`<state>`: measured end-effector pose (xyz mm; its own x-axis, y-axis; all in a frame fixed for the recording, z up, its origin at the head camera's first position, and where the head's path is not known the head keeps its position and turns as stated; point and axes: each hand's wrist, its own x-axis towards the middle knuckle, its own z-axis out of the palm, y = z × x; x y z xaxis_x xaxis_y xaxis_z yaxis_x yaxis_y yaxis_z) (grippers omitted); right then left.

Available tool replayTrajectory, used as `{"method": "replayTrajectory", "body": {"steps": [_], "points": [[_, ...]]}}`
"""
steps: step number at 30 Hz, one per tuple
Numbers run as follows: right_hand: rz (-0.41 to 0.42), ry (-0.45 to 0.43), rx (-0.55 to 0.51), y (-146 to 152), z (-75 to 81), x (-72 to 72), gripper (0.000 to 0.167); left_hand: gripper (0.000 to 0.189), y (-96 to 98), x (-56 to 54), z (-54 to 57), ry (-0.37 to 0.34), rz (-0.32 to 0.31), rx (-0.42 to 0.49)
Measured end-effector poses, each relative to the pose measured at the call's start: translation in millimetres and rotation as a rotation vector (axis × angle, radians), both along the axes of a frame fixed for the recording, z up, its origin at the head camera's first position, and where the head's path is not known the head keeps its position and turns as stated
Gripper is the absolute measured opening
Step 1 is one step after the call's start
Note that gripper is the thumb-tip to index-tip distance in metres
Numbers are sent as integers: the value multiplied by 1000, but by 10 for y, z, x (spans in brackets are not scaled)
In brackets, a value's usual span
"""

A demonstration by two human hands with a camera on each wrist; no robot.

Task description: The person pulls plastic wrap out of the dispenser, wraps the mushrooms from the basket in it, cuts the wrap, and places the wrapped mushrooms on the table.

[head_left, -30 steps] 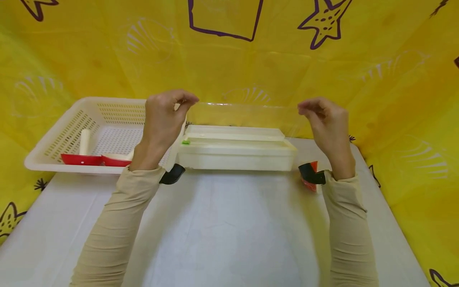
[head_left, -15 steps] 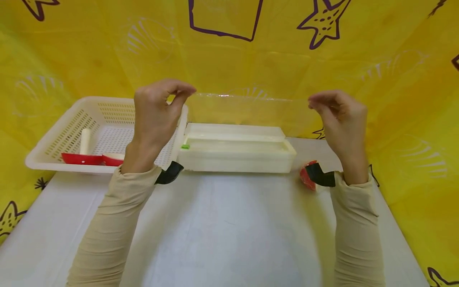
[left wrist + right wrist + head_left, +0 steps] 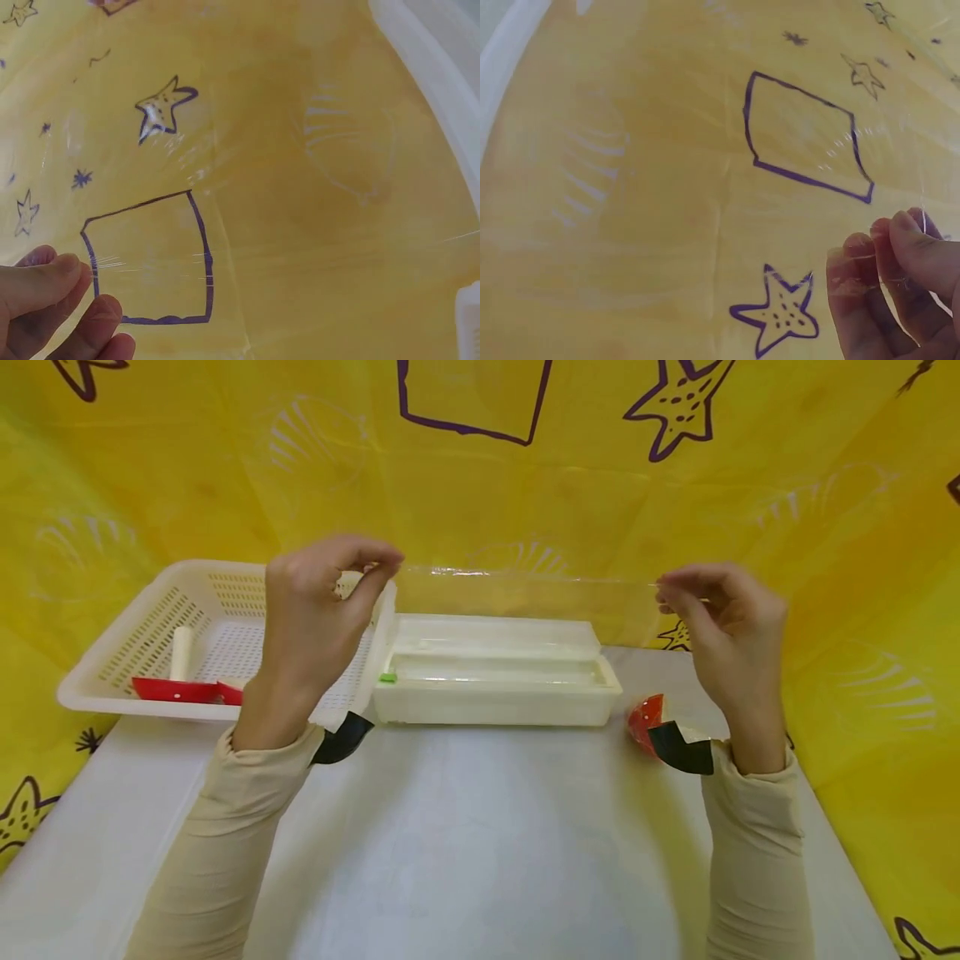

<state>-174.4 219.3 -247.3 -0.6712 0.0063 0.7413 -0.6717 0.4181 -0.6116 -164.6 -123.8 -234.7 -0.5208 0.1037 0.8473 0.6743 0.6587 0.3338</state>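
Note:
A sheet of clear cling film (image 3: 525, 597) stretches between both hands above a cream cling film dispenser (image 3: 495, 706). My left hand (image 3: 303, 631) pinches the film's left upper corner between thumb and fingertips. Opposite it, my right hand (image 3: 738, 639) pinches the right upper corner. The dispenser's lid (image 3: 495, 635) is tipped back, and a green slider (image 3: 387, 677) sits at its left end. Fine creases run from the left fingertips in the left wrist view. The right wrist view shows film over the fingers (image 3: 851, 266).
A white plastic basket (image 3: 187, 712) stands at the left, holding red pieces (image 3: 176, 691) and a white rod (image 3: 181, 653). Near the right wrist lies a shiny red-and-white object (image 3: 643, 720), partly behind the black wrist mount (image 3: 678, 750). A yellow patterned sheet (image 3: 480, 502) hangs behind the table.
Both hands have moved apart, left hand leftward and right hand rightward, pulling the film wider. They rose slightly, then dipped a little and came nearer. More of the dispenser's opening shows.

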Motion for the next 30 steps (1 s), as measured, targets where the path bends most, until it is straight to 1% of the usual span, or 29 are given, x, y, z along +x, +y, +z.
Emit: {"method": "replayTrajectory", "body": {"steps": [4,7,11,14,15,18,21,23,30], "points": [[27,-50,1,39,-79,60,15,10,-40,92,-55,-55,3,-20],[75,-75,-25,78,-136,107,15,8,-53,179,-85,-113,-14,21],[217,-95,-107,148,-191,188,14,10,-73,311,-88,-202,-65,105],[320,-123,-168,199,-225,264,12,12,-102,420,-76,-274,-108,139],[343,-133,-176,216,-236,290,11,13,-114,457,-77,-299,-122,146],[404,-158,-197,264,-274,365,11,14,-166,558,-89,-360,-179,133],[431,-169,-186,304,-316,433,10,17,-218,640,-124,-410,-246,102],[457,-178,-194,321,-345,477,9,19,-247,688,-150,-434,-278,75],[529,-194,-193,372,-459,670,11,33,-292,849,-259,-468,-397,-31]]}}
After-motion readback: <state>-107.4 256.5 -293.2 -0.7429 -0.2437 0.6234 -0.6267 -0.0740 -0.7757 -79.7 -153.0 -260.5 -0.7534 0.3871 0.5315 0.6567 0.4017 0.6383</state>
